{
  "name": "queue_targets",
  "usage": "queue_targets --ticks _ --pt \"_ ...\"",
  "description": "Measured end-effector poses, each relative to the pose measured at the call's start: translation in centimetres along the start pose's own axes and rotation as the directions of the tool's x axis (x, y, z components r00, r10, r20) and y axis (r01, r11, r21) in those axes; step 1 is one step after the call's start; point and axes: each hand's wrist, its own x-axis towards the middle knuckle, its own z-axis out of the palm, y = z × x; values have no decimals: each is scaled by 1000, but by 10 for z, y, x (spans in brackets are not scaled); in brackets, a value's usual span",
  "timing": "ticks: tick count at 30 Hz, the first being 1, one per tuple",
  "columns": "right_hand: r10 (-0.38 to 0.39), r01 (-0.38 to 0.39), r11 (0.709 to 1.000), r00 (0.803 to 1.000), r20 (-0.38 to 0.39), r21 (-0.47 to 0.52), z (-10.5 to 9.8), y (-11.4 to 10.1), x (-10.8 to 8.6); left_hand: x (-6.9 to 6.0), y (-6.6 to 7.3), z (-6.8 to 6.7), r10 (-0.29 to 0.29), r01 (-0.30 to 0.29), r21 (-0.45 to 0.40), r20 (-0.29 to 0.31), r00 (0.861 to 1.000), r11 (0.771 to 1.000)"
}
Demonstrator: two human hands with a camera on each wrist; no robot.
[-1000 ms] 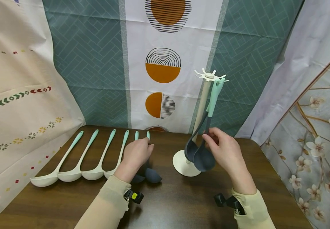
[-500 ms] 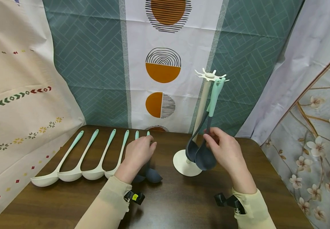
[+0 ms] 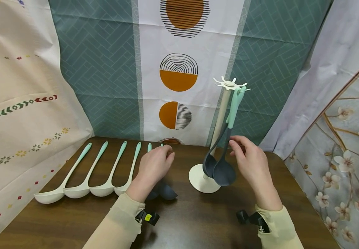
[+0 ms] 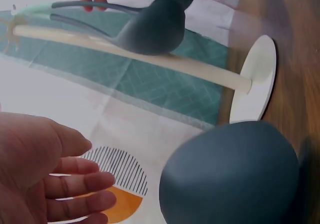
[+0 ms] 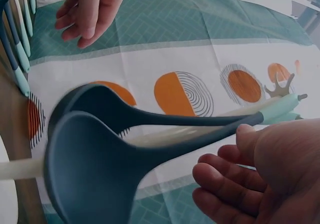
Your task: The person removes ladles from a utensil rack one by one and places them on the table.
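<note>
Two dark-grey ladles with mint handles, a front ladle (image 3: 224, 172) and a rear ladle (image 3: 209, 164), hang by their tops from a cream utensil stand (image 3: 219, 129). My right hand (image 3: 251, 160) is just right of the front ladle's neck, fingers loosely bent and gripping nothing; whether the thumb still touches the neck I cannot tell. Over two more dark ladles on the table hovers my left hand (image 3: 155, 164), its fingers relaxed and holding nothing. It partly hides both; the right one's bowl (image 3: 168, 192) shows, and looms large in the left wrist view (image 4: 230, 174).
Several white ladles (image 3: 79, 190) with mint handles lie in a row on the brown wooden table (image 3: 195, 221), left of my left hand. The stand's round white base (image 3: 198, 180) sits right of centre. Patterned cloths (image 3: 111, 69) hang behind and on both sides.
My right hand has let go of the front ladle's neck and drawn slightly to the right. The left hand has risen a little and shifted right, away from the dark ladles' handles.
</note>
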Motion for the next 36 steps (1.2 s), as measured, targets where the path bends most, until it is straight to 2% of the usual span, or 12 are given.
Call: queue_targets --ticks 9,13,20,26,36 --pt "-45 46 999 998 -39 24 -8 4 18 -3 19 -7 75 -80 -77 -67 995 994" --pt "-13 13 997 1000 1 73 -7 7 26 -6 29 -7 85 -92 -101 -71 994 991" --pt "15 -24 983 999 52 180 -6 11 39 -8 44 -1 146 -157 -143 -89 985 977" --pt "7 -32 962 996 92 272 -4 11 45 -7 52 -1 145 -155 -151 -74 987 976" --pt "-37 -26 926 987 158 377 1 15 50 -8 54 -4 149 -157 -130 -72 986 979"
